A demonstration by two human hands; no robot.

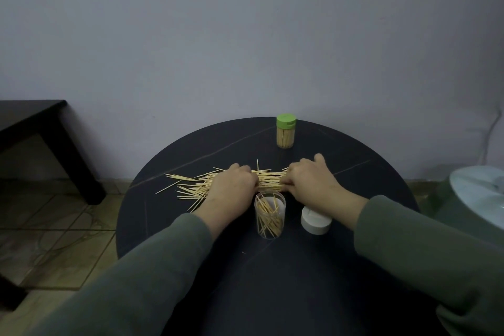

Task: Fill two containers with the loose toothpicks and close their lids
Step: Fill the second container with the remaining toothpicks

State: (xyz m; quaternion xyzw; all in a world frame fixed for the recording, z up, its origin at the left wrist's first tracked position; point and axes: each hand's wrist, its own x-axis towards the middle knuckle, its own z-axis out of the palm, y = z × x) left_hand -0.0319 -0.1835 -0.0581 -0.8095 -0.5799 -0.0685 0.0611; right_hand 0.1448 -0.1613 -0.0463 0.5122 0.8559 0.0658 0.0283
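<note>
Loose toothpicks [191,185] lie scattered at frame centre on the dark round table [354,172], spreading left of the hands. Left hand [231,185] and right hand [308,180] sit close together, fingers curled onto a gathered bundle between them. Just below, the clear container [270,215] stands open, partly filled (perhaps a third). Its white lid [316,222] lies to the right of it, off. At upper centre the green-lidded container [285,131] looks full and closed. Judgement: one container done; the second needs more toothpicks, then its lid.
</note>
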